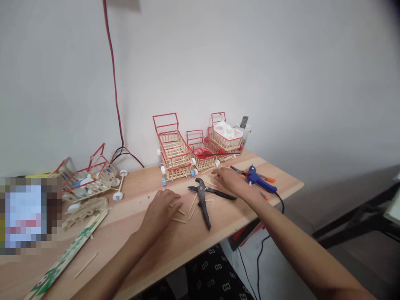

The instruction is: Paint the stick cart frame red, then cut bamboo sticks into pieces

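My left hand (161,208) rests low over the wooden table, its thumb and fingers apart, beside a few short wooden sticks (179,221). Farther right, my right hand (228,180) reaches out with its fingers stretched toward the table near more cut sticks; its fingertips are close to the small carts. Between the two hands lies a black hand cutter (202,202) with its handles spread, loose sticks around it. A blue hot glue gun (261,181) lies just right of my right hand, next to orange-handled pliers (270,179).
Miniature stick shopping carts (175,150) with red trim stand along the wall, one holding white material (227,131). More cart parts (93,179) and a green-and-white stick packet (70,252) lie left. A black cord (283,204) hangs over the table's front edge.
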The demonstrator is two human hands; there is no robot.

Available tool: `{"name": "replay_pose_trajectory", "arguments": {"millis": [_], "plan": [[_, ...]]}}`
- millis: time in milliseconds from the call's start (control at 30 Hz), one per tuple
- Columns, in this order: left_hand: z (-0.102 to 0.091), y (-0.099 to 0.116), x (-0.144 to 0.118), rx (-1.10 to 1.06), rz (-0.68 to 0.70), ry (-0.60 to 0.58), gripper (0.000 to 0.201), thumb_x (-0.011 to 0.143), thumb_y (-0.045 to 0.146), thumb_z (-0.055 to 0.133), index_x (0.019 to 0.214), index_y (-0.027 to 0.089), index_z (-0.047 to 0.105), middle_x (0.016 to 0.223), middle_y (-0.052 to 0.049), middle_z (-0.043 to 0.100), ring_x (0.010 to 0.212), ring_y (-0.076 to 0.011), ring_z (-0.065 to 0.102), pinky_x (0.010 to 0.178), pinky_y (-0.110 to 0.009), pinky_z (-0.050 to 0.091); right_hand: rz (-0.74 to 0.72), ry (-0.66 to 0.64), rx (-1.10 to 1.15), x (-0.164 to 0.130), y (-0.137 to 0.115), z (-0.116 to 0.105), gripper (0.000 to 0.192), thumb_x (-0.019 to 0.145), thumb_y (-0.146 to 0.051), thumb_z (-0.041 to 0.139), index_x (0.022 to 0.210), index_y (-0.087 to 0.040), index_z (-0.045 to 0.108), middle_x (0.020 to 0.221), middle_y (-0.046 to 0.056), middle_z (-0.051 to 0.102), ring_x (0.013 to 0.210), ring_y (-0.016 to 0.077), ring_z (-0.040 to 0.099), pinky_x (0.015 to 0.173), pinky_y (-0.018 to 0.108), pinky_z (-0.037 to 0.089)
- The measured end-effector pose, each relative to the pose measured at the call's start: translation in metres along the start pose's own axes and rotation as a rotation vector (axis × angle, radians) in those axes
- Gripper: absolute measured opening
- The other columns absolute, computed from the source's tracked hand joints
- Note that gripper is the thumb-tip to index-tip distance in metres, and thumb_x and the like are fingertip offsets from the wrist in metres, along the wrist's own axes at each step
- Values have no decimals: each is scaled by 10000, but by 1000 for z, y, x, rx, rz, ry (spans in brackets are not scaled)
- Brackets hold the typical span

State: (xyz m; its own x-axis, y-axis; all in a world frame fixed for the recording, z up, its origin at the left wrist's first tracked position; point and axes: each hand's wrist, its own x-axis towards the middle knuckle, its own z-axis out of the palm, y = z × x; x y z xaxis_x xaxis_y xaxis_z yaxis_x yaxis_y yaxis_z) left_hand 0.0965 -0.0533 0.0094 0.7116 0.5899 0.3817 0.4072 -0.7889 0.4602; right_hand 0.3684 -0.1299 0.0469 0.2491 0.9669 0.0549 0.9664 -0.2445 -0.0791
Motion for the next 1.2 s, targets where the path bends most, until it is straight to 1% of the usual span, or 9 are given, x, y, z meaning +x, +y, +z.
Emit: {"name": "replay_pose_trajectory", "arguments": {"millis": [67,133,233,433,567,733,867,1000,1200], "plan": [[6,8,-2,28,48,-59,202,879,307,518,947,200,674,974,-71,657,942,-218,551,857,-356,423,-7,-20,-71,21,1,5,402,934,-212,408,1323,-203,510,1149,127,647,1008,210,623,820,277,419],[10,14,-4,49,90,-135,180,883,290,518,908,195,670,963,-74,640,946,-216,534,859,-355,411,-25,-47,-87,37,-1,13,368,938,-197,395,1269,-193,556,1125,127,661,990,201,630,820,269,424],[13,18,-7,69,108,-180,145,856,308,572,845,191,656,945,-77,622,933,-217,515,844,-354,398,-26,-58,-115,49,-6,23,330,937,-162,372,1125,-74,628,1064,191,665,976,224,631,822,280,428],[16,18,-8,176,74,-196,140,871,259,532,798,166,606,894,-80,600,877,-221,496,784,-345,394,-113,-45,-168,46,-3,27,290,908,-122,416,1080,-57,639,1092,207,623,1056,258,566,893,314,390],[12,16,-8,230,32,-216,147,864,145,469,773,159,583,869,-83,605,842,-219,495,753,-340,391,-244,-36,-166,46,0,20,281,931,-163,416,1108,-138,634,1145,144,586,1094,219,520,899,287,366],[9,10,-13,227,48,-174,160,866,172,470,746,165,576,825,-74,597,822,-211,498,741,-336,380,-424,52,-35,43,1,10,250,960,-209,399,1078,-147,611,1091,97,604,1029,177,520,878,273,354],[11,9,-15,206,36,-151,190,897,270,476,790,164,593,842,-74,601,820,-214,496,741,-342,376,-251,154,90,35,-2,4,262,970,-265,379,1048,-138,595,1021,90,638,927,161,550,795,244,370],[16,14,-9,201,29,-135,186,907,288,477,839,166,600,870,-77,606,845,-226,494,761,-353,379,-37,-64,10,31,-4,7,195,868,-244,527,981,-139,647,948,93,681,838,171,594,694,235,373],[20,21,-1,257,39,-195,119,870,182,499,784,157,577,878,-88,599,849,-225,491,761,-343,388,6,-204,-63,31,-12,14,221,832,-180,504,911,-104,695,892,137,701,768,191,644,638,244,397]]}}
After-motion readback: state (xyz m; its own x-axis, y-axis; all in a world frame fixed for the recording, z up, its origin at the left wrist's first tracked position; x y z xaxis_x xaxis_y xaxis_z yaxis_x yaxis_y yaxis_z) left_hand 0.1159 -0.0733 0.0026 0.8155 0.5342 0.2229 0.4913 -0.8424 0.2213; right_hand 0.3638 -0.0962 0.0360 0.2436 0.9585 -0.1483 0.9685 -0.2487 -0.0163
